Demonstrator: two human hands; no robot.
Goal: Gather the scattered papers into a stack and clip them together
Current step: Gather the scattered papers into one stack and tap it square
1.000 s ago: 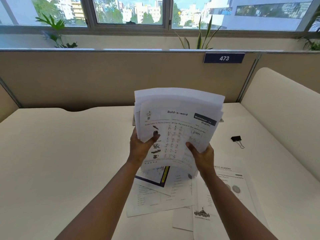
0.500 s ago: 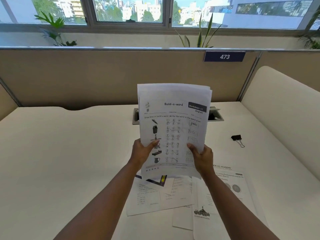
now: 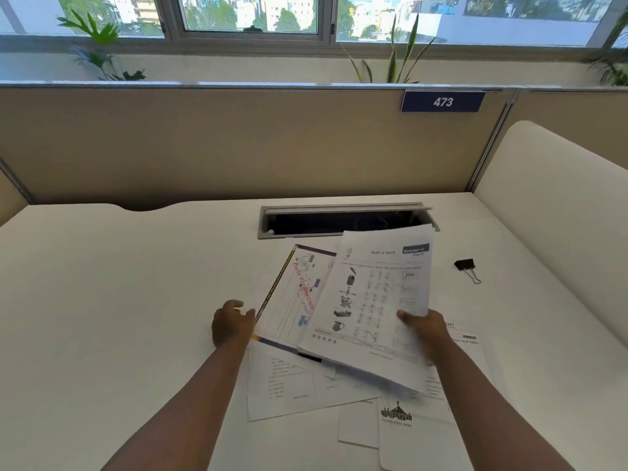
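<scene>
White desk (image 3: 102,300) — right hand (image 3: 423,329) grip clamped on stack (image 3: 373,300), left hand (image 3: 231,322) seemingly loose.

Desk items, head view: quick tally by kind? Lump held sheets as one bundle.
Held paper bundle: 1
Loose sheets still flat on the desk, edges overlapping so the count is approximate: at least 3
Colour-printed sheet: 1
Binder clip: 1
Hands: 2
Total: 8

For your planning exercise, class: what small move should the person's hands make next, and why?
Probably slide the left hand under the coloured sheet and add it to the worksheet stack held by the right hand. Several papers still lie loose on the desk, and the binder clip sits unused.
</scene>
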